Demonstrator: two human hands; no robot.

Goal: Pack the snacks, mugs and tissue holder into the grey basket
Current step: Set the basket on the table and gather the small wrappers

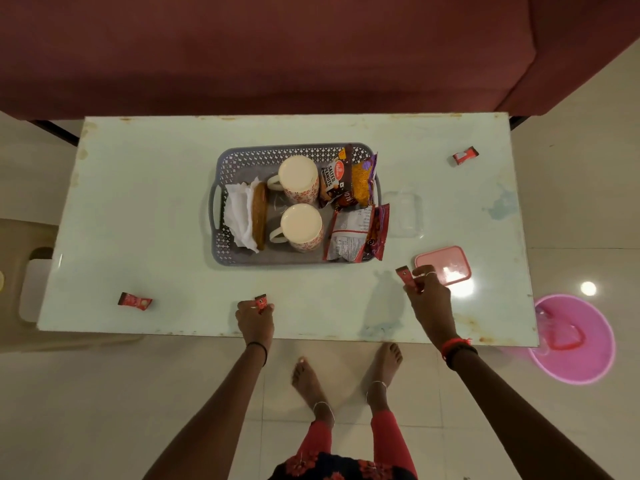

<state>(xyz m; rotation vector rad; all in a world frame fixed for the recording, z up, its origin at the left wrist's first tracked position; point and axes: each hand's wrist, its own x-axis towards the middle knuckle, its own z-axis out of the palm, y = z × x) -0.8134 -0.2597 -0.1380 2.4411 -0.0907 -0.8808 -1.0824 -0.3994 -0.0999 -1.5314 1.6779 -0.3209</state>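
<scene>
Head view: grey basket point(221, 249) already holds 2 mugs point(298, 179), tissue holder point(259, 216) and snack packets point(356, 233). Left hand point(255, 318) and right hand point(429, 303) each pinch a small red candy point(260, 302) near the basket's front; 2 more candies lie loose, one front-left point(135, 301), one back-right point(465, 155) of basket, so approx. 4 pcs left.

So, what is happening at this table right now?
A person is packing a grey basket on the table. Two mugs, the tissue holder and several snack packets are already inside. Each hand holds a small red candy: the left hand near the table's front edge, the right hand beside a pink lid. Two more red candies lie loose, one at front left, one at far right.
</scene>
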